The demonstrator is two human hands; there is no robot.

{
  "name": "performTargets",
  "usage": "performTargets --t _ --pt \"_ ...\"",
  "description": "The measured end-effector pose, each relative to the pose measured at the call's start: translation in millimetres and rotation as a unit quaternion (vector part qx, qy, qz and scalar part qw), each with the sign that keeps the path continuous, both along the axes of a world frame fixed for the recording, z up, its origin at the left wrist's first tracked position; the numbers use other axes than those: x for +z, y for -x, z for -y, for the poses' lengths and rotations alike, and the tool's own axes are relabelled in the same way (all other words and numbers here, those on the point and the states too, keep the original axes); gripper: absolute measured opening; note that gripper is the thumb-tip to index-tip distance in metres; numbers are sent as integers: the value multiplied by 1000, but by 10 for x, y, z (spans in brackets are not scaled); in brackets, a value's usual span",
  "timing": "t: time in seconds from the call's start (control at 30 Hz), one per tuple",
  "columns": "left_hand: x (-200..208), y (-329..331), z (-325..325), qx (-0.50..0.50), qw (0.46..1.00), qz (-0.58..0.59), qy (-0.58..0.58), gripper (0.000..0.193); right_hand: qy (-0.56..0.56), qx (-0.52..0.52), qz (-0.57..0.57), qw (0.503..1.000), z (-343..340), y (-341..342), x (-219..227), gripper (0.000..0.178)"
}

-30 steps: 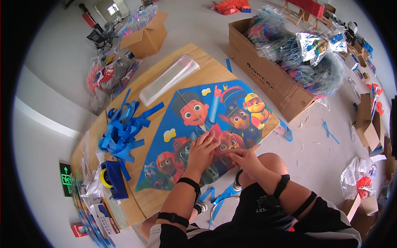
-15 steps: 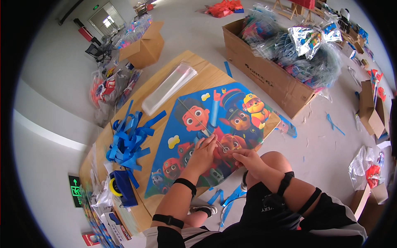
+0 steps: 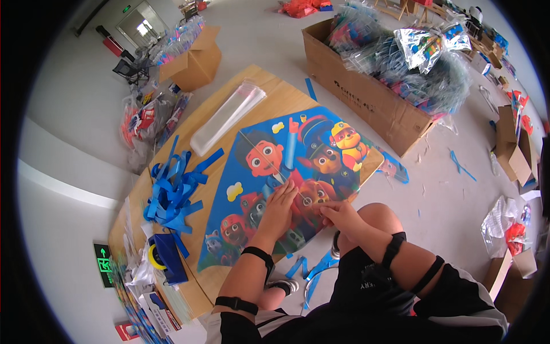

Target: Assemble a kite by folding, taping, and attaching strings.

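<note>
A big blue kite (image 3: 289, 166) with cartoon faces lies flat on the wooden table (image 3: 281, 96). The left hand (image 3: 279, 207) rests on top of it, fingers straight and side by side. The right hand (image 3: 339, 218) is at the kite's near edge, thumb and finger close together; I can't tell if they pinch anything. Left of the kite is a pile of blue ribbon (image 3: 172, 192). Long clear bags (image 3: 226, 119) lie behind it. Past the table, a big brown box (image 3: 366, 89) is full of packets.

underside of left hand (image 3: 279, 207) out of sight, anything in right hand (image 3: 342, 218) too small for certainty
</note>
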State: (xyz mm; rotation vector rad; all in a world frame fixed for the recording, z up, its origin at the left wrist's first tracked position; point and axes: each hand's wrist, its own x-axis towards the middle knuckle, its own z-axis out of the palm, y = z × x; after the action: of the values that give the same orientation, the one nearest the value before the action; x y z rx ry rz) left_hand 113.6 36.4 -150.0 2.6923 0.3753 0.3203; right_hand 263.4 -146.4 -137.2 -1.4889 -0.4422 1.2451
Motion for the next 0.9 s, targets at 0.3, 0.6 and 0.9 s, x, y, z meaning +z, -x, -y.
performTargets --t 0.3,0.6,0.9 --pt "23 -10 22 22 1000 0 7 51 -36 -40 -75 996 -4 -38 16 19" --pt "21 -24 51 33 998 44 23 48 -55 -93 -100 989 10 -18 56 25" --pt "-13 -12 9 35 997 57 29 40 -67 -47 -58 995 0 -20 88 35"
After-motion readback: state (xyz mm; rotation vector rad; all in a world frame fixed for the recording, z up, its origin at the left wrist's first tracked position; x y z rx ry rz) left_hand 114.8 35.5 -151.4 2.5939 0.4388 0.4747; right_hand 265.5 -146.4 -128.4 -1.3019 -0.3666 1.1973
